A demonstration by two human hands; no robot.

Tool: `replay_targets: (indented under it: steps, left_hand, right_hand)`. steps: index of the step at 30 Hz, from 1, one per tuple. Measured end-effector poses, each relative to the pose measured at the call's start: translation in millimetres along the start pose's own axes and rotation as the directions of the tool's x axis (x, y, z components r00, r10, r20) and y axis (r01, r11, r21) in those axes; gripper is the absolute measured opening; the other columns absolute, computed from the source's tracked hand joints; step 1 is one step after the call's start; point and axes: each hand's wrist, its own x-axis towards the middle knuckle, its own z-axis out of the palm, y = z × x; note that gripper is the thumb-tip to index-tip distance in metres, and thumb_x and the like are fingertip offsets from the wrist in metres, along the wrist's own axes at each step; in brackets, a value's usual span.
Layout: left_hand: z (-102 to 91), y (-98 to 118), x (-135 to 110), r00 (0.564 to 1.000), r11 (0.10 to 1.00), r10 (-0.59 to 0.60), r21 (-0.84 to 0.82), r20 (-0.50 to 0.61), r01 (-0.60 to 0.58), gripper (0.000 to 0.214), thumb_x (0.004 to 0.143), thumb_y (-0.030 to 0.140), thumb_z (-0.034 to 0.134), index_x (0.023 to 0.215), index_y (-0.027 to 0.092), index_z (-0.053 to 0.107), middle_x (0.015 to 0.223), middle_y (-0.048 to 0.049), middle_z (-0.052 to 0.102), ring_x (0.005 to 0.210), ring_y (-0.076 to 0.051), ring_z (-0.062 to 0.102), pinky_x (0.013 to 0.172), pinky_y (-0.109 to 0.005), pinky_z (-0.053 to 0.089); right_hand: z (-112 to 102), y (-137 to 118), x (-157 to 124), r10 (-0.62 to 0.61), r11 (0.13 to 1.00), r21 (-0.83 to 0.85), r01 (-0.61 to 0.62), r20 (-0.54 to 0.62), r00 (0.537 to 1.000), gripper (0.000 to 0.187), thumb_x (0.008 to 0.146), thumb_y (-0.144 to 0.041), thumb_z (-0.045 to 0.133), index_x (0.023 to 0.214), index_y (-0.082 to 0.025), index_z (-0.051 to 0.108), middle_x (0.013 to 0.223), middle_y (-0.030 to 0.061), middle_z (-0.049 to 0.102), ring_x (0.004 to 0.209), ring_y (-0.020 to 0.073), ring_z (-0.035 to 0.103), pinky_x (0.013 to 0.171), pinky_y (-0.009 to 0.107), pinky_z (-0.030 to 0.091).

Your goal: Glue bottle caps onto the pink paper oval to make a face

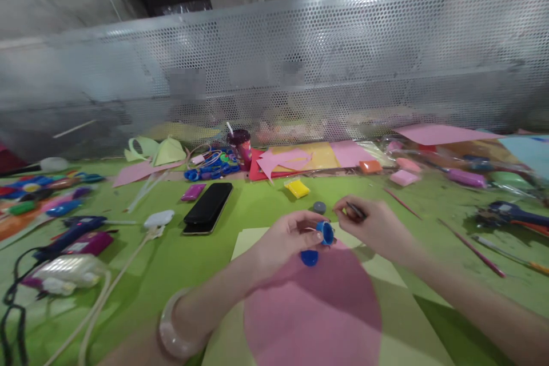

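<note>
Head view: above the far edge of the pink circle [313, 311], the left hand [295, 231] is curled, its fingers holding a small blue cup [326, 234]. The right hand [373, 220], beyond the circle on its right side, pinches with nearly closed fingers a dark thing [355, 211], too unclear to name. A blue piece [309, 258] lies at the circle's far part. The step seems to be handling the cup; the next move calls, I think, for a steady left grip
</note>
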Motion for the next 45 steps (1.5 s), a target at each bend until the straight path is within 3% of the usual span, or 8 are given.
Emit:
replay_targets:
  steps: [4,8,12,17,25,32,38,45]
  left_hand:
    - [-2.0,3,4,0.998,0.999,0.023,-0.022,-0.05,-0.024,0.041,0.063,0.031,0.081,0.097,0.015,0.065,0.09,-0.0074,0.066,0.082,-0.019,0.065,0.078,-0.032,0.047]
    - [-1.5,5,4,0.997,0.999,0.005,-0.048,-0.072,-0.009,0.042,0.061,0.032,0.082,0.096,0.014,0.066,0.088,-0.0071,0.066,0.08,-0.018,0.064,0.074,-0.031,0.046]
    - [1.0,5,1,0.999,0.999,-0.023,-0.03,-0.029,0.022,0.04,0.066,0.037,0.078,0.096,0.014,0.066,0.085,-0.007,0.066,0.068,-0.014,0.061,0.065,-0.028,0.045]
    - [-0.9,3,0,0.999,0.998,-0.04,0.051,0.006,0.04,0.036,0.071,0.04,0.073,0.095,0.014,0.067,0.08,-0.0051,0.065,0.059,-0.01,0.058,0.061,-0.026,0.045]
    - [-3.2,0,3,0.997,0.984,-0.074,0.163,0.017,0.07,0.038,0.073,0.044,0.07,0.095,0.013,0.067,0.081,-0.0059,0.067,0.059,-0.011,0.06,0.059,-0.025,0.045]
    - [2.9,2,3,0.997,0.983,-0.082,0.166,-0.003,0.081,0.034,0.071,0.038,0.073,0.093,0.014,0.065,0.084,-0.0051,0.067,0.06,-0.011,0.061,0.059,-0.024,0.046]
    - [4.2,5,0,0.999,0.991,-0.051,0.125,0.004,0.051,0.038,0.065,0.039,0.077,0.091,0.014,0.066,0.078,-0.0027,0.065,0.058,-0.009,0.058,0.059,-0.023,0.045]
    - [3.6,6,1,0.998,0.993,-0.023,0.12,0.057,0.016,0.034,0.068,0.037,0.076,0.091,0.013,0.067,0.082,-0.0039,0.064,0.062,-0.009,0.058,0.063,-0.023,0.044]
  right_hand:
    - [0,9,6,0.01,0.989,-0.15,-0.002,0.057,0.998,0.017,0.079,-0.025,0.047,0.066,-0.021,0.059,0.048,-0.0015,0.049,0.042,0.0111,0.041,0.043,0.024,0.03]
    - [-1,7,3,-0.006,0.993,-0.121,0.011,0.043,0.999,0.018,0.078,-0.022,0.047,0.079,-0.02,0.065,0.05,-0.0019,0.055,0.042,0.0114,0.047,0.044,0.022,0.033]
    - [-2,3,-5,-0.163,0.984,-0.069,0.164,0.013,0.987,0.024,0.082,-0.024,0.047,0.091,-0.018,0.068,0.058,0.0009,0.065,0.044,0.0106,0.051,0.046,0.022,0.037]
    - [1,9,-12,-0.401,0.905,-0.143,0.401,0.026,0.916,0.028,0.084,-0.022,0.046,0.103,-0.021,0.067,0.078,0.0034,0.073,0.053,0.0114,0.061,0.051,0.022,0.042]
    - [3,8,-13,-0.489,0.832,-0.273,0.483,0.05,0.871,0.025,0.078,-0.01,0.049,0.092,-0.019,0.067,0.076,0.0025,0.073,0.06,0.0141,0.065,0.053,0.023,0.041]
    - [9,6,-16,-0.431,0.849,-0.317,0.423,0.047,0.901,0.026,0.075,-0.007,0.049,0.089,-0.019,0.067,0.071,0.0012,0.071,0.06,0.013,0.063,0.053,0.022,0.04]
    - [6,-1,-14,-0.247,0.969,-0.016,0.247,0.021,0.969,0.022,0.08,-0.019,0.049,0.089,-0.018,0.069,0.063,-0.0001,0.068,0.048,0.0089,0.054,0.048,0.019,0.039]
    - [2,-12,-11,-0.018,0.975,0.224,0.0,0.076,0.997,0.016,0.076,-0.028,0.052,0.071,-0.018,0.064,0.05,-0.0059,0.04,0.046,0.0079,0.035,0.043,0.02,0.03]
